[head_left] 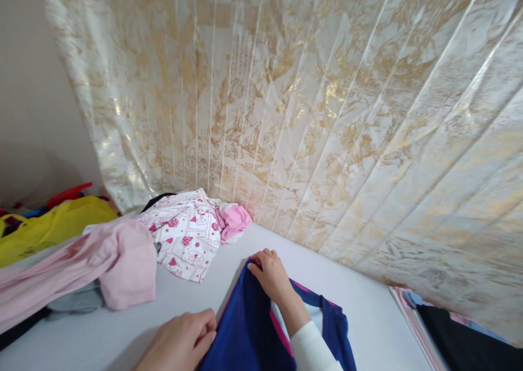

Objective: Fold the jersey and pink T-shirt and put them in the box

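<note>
A navy blue shirt (248, 322) with pink edging and a pale inner side lies on the white surface, its lower part cut off by the bottom of the view. My right hand (272, 275) reaches across it and pinches its far left corner. At the shirt's left edge, closer to me, my left hand (182, 341) has its fingers curled and pressed together on the cloth. A white sleeve covers my right wrist.
To the left lie a pink garment (126, 265), a grey one (77, 299), and a white one with red prints (190, 235) beside a bright pink piece (235, 221). A yellow bag (61, 221) sits farther left. Folded clothes (461, 333) are stacked at right. A gold-patterned curtain (286, 98) hangs behind.
</note>
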Demonstrator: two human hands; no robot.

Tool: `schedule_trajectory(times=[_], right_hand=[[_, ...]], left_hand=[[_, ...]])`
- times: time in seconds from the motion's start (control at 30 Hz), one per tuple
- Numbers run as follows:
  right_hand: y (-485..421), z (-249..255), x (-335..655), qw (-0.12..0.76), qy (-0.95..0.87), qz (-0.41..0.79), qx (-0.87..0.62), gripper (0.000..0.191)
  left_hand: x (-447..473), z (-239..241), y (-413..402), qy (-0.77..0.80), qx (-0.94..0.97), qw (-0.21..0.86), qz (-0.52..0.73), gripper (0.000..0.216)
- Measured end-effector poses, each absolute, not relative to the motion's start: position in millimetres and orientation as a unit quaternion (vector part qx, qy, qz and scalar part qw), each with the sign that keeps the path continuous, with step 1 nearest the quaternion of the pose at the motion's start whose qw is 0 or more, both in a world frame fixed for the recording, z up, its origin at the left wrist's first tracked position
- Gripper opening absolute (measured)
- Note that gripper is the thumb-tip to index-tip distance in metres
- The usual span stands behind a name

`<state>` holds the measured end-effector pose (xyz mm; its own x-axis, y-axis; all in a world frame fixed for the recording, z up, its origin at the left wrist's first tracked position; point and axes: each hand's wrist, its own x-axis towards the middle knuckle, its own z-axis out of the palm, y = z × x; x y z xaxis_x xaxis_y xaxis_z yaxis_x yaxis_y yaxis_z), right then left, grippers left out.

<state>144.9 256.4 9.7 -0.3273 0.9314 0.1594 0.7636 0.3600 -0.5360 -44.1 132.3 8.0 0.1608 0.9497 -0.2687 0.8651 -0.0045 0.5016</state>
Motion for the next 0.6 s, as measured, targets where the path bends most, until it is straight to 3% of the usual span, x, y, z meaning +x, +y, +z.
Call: schedule_trajectory(times=[0.1, 0.4, 0.6], right_hand=[[263.4, 7.7, 143.5, 0.225, -0.792, 0.201, -0.530, 0.005], [258.9, 13.3, 154.1, 0.263, -0.777, 0.294, -0.491, 0.034], [265.0, -7.0, 137.8, 0.258, -0.743, 0.215, -0.579, 0.020]], left_hand=[[-43.5, 7.9, 134.6, 0.647, 0.699, 0.295, 0.076, 0.015], [-43.5, 6.0, 135.0, 0.635, 0.675, 0.359, 0.109, 0.017], [-43.5, -0.3, 133.3, 0.623, 0.663, 0.406, 0.088, 0.017]])
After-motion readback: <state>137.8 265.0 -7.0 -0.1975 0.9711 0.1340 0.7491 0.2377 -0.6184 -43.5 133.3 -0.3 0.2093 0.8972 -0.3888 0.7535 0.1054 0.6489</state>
